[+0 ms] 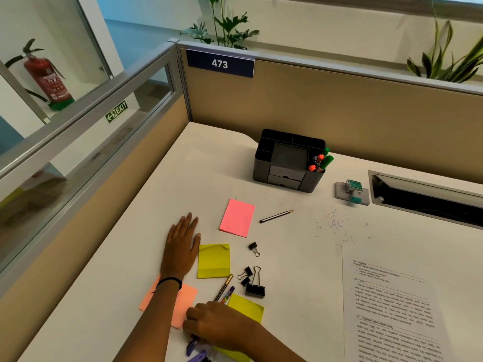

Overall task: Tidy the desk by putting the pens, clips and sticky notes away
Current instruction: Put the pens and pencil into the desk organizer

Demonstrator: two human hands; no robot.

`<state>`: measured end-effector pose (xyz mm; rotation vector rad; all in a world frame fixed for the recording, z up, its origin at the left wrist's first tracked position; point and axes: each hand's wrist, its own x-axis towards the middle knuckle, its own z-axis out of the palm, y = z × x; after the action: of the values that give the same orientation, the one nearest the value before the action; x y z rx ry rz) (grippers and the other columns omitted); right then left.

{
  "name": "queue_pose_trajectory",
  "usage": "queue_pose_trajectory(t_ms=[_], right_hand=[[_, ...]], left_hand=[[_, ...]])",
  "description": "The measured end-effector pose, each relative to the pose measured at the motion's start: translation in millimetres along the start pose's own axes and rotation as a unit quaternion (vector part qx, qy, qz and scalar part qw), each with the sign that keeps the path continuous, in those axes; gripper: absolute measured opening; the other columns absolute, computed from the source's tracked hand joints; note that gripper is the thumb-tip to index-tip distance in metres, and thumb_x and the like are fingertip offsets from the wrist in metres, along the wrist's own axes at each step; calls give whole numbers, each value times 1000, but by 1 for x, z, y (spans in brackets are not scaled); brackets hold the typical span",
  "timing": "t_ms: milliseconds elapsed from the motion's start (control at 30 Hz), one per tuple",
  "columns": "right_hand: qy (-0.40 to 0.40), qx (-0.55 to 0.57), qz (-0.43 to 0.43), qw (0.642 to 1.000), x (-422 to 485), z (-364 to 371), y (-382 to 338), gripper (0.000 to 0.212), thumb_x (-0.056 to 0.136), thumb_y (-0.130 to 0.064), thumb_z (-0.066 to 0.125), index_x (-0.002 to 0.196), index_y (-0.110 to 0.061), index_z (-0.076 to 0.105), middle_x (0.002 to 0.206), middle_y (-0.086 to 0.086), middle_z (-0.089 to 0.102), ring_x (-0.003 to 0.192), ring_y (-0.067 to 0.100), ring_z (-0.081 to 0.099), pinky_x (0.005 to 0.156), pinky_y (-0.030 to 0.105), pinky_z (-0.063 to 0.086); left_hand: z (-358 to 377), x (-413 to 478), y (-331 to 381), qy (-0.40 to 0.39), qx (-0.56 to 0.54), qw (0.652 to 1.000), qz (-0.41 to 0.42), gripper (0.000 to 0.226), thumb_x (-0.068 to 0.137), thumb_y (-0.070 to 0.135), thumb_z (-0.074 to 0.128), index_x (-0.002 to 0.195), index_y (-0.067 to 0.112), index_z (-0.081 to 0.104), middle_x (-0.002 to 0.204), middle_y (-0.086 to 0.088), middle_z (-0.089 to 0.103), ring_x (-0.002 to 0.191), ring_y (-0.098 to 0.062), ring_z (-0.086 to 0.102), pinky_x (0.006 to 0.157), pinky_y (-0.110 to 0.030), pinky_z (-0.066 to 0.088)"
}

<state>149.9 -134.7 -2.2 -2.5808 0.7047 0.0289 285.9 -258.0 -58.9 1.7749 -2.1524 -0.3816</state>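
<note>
My left hand point(181, 244) lies flat and open on the white desk point(125, 309), beside a yellow sticky pad point(213, 261). My right hand point(215, 326) is curled over pens near the front edge; a gold pen point(224, 286) and a purple pen point(228, 293) stick out past its fingers, and purple pens point(194, 348) show beneath it. Whether it grips them is hidden. A pink pad point(237, 217), an orange pad point(184, 299) and a second yellow pad point(247, 307) lie around. Black binder clips point(254, 286) point(254, 248) and a pencil point(275, 216) lie to the right. A black desk organiser point(287, 160) holds markers.
A printed sheet point(394, 309) covers the right front of the desk. A stamp on a grey base point(352, 192) stands next to an open cable tray point(428, 197). Tan partition walls point(339, 108) close the back and left sides.
</note>
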Motion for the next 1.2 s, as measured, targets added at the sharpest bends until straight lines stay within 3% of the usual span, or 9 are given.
queue_pose_trajectory(t_ms=[133,300,667,800,900,1033,1100,1200], right_hand=[[10,2,30,1000,-9,-7,10,13,92,1,44,100,5,53,97,28,52,85,41,51,69,49,41],[43,7,73,996,-24,-23,22,15,88,2,48,100,3,57,98,24,55,91,39,52,73,47,43],[234,45,169,956,-78,-74,58,20,91,-12,54,105,-5,66,104,15,63,94,29,59,79,41,50],[382,84,226,892,-100,-106,75,14,87,-9,61,98,-8,69,97,8,66,85,16,63,76,31,53],[542,79,248,799,-110,-134,94,15,81,-2,65,95,-5,70,92,7,66,77,3,57,75,13,51],[669,89,289,678,-110,-167,131,16,84,-3,63,100,0,67,95,13,67,82,12,59,73,2,47],[690,109,301,649,-103,-181,151,18,87,-5,61,102,1,67,97,14,67,82,9,58,72,0,45],[681,126,309,652,-87,-194,180,18,88,-7,60,103,0,66,97,17,68,82,11,58,71,-2,43]], left_hand=[[-2,0,1,0,8,1000,1,62,90,44,19,141,14,37,151,-9,31,141,-26,28,115,-40,17],[-3,0,2,-4,10,1000,-3,65,88,46,16,141,14,38,151,-9,33,140,-26,30,114,-40,19],[-5,-3,9,-15,15,1000,-11,65,88,43,16,140,11,38,150,-11,33,139,-28,31,113,-45,22],[-6,-3,9,-18,21,1000,-15,65,88,43,15,141,12,38,151,-10,32,139,-28,30,113,-44,21],[-6,-1,7,-21,21,999,-17,65,88,44,15,141,13,37,151,-9,32,140,-26,30,114,-44,21],[-5,-1,6,-18,8,1000,-18,64,89,45,17,141,14,37,151,-8,32,139,-26,30,113,-43,21],[-5,-1,5,-19,5,1000,-17,65,89,47,16,142,15,36,152,-6,30,140,-25,30,114,-43,20],[-5,1,4,-18,8,1000,-15,67,90,52,12,143,16,33,153,-4,27,141,-23,28,115,-40,18]])
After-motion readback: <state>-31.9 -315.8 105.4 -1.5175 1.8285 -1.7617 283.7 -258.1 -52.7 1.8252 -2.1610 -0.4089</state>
